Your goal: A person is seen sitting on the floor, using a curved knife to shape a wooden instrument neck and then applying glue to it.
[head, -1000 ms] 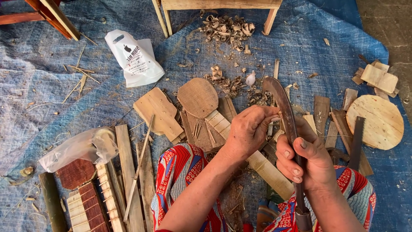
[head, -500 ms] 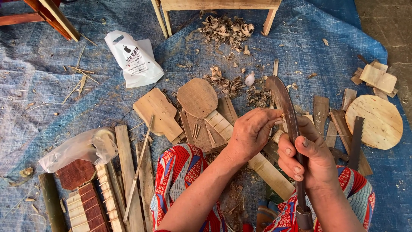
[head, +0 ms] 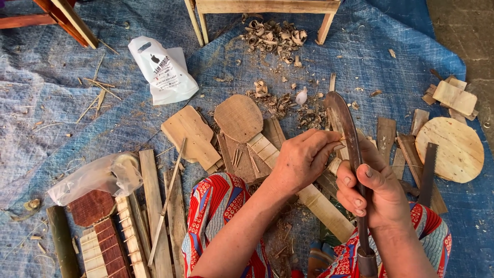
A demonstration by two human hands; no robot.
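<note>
The right hand [head: 378, 190] has its grip clamped on a curved, dark knife [head: 350, 139], blade pointing away. The left hand [head: 303, 157] pinches a thin wood sliver [head: 340, 139] against the blade. Beyond lie paddle-shaped wooden boards [head: 238, 117], curled shavings [head: 272, 37] and a white plastic bag [head: 162, 69], contents hidden, on a blue woven tarp [head: 67, 118].

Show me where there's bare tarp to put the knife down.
Bare tarp lies left of the white plastic bag, and between the stool legs and round wooden disc. Around the hands, wood pieces and shavings crowd it.
</note>
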